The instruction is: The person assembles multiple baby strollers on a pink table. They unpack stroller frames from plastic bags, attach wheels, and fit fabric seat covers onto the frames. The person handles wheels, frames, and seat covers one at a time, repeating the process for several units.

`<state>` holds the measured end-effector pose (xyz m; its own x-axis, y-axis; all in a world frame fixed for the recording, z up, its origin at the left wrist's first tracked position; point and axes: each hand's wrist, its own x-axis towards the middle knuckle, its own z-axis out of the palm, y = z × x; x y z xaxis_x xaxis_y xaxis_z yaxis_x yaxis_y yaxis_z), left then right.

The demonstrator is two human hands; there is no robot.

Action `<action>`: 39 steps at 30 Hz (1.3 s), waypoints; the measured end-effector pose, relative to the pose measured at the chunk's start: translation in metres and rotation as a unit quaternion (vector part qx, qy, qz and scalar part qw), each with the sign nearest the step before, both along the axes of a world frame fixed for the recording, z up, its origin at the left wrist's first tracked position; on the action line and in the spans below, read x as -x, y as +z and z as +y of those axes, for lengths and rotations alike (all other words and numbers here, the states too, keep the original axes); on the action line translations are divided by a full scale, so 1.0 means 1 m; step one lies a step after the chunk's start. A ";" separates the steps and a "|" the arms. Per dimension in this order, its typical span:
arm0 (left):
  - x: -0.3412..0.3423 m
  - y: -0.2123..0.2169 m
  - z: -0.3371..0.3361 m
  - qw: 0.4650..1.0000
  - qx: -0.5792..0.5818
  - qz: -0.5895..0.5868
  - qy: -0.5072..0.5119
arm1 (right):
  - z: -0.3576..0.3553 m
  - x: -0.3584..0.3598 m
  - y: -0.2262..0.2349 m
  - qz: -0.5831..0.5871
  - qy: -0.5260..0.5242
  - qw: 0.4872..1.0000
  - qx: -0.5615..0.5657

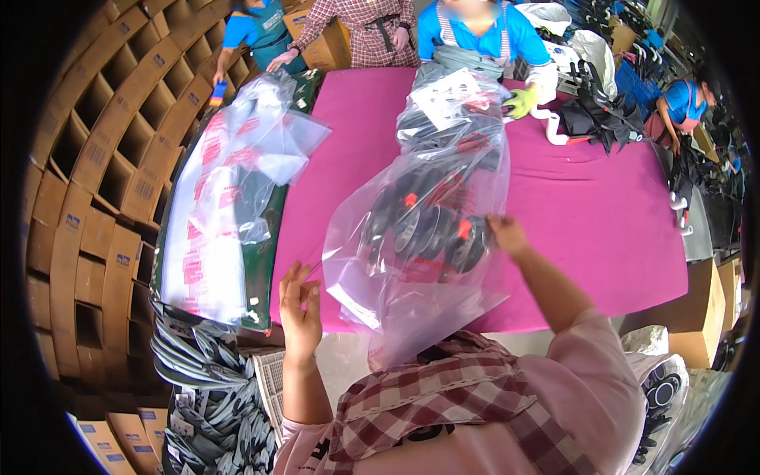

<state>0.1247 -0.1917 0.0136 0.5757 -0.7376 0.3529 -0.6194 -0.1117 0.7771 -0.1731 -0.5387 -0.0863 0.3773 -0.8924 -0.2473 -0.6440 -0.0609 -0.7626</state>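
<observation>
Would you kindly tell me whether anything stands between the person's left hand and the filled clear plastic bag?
Nothing visible does: only a narrow strip of pink tabletop shows between the left hand and the left edge of the clear plastic bag.

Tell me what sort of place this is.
Probably a factory or warehouse packing area: cardboard boxes are stacked along the left, a clear plastic bag with dark goods inside lies on a pink-covered table, and co-workers stand beyond it.
</observation>
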 end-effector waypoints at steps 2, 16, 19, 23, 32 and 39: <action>0.002 0.001 0.022 0.998 0.011 0.062 0.017 | -0.079 0.028 0.001 0.177 0.038 0.959 0.218; 0.006 -0.004 -0.044 0.988 -0.021 0.151 -0.003 | -0.064 -0.009 0.001 -0.129 -0.050 0.987 -0.079; 0.012 0.003 -0.101 0.995 -0.012 0.088 -0.036 | -0.074 -0.002 -0.024 -0.122 -0.021 0.989 0.087; 0.023 0.015 -0.159 0.990 -0.060 -0.126 -0.018 | -0.093 0.031 -0.054 0.018 -0.029 0.932 0.360; 0.015 0.006 -0.210 0.948 -0.191 -0.254 0.005 | -0.249 0.145 -0.106 -0.072 -0.225 0.963 0.133; -0.004 0.002 -0.203 0.931 -0.199 -0.306 -0.010 | -0.221 0.162 -0.128 -0.075 -0.304 0.929 0.198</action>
<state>0.1290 -0.3942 0.0159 0.3414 -0.8886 0.3063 -0.9376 -0.2988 0.1781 -0.3346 -0.7594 -0.2143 -0.2221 -0.9619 0.1596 -0.5391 -0.0152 -0.8421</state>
